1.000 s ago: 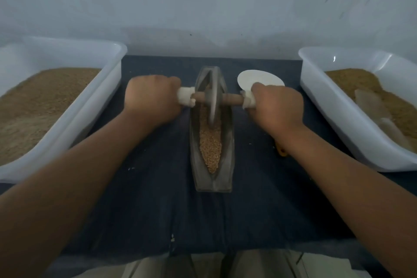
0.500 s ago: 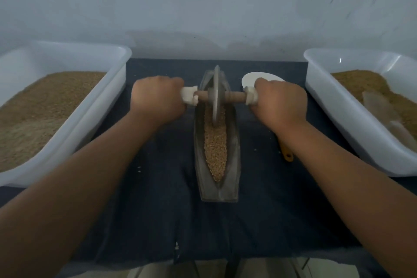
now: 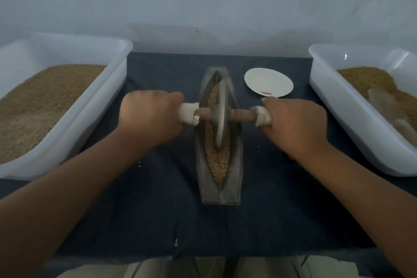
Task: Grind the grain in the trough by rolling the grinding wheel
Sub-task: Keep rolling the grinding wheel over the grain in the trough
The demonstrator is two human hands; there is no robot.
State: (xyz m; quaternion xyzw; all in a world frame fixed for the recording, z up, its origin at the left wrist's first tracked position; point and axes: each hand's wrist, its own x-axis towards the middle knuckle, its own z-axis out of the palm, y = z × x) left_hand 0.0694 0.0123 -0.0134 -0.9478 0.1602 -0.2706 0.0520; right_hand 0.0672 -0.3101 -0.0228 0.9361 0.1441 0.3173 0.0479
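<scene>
A grey boat-shaped trough [image 3: 218, 189] lies lengthwise on the dark cloth, with brown grain [image 3: 217, 165] along its groove. The grey grinding wheel [image 3: 220, 115] stands upright in the groove near the trough's middle, on a wooden axle [image 3: 242, 115] with white-wrapped ends. My left hand [image 3: 151, 117] grips the left end of the axle and my right hand [image 3: 295, 128] grips the right end. Both fists are closed around the handles, which they mostly hide.
A white tub of grain [image 3: 67, 128] stands at the left and another white tub [image 3: 352, 115] with grain and a pale scoop at the right. A small white dish [image 3: 268, 82] sits behind my right hand. The wall rises just beyond the table.
The wheel has rolled toward me from the trough's far end to about its middle, with both hands coming back along with it. More of the white dish shows now.
</scene>
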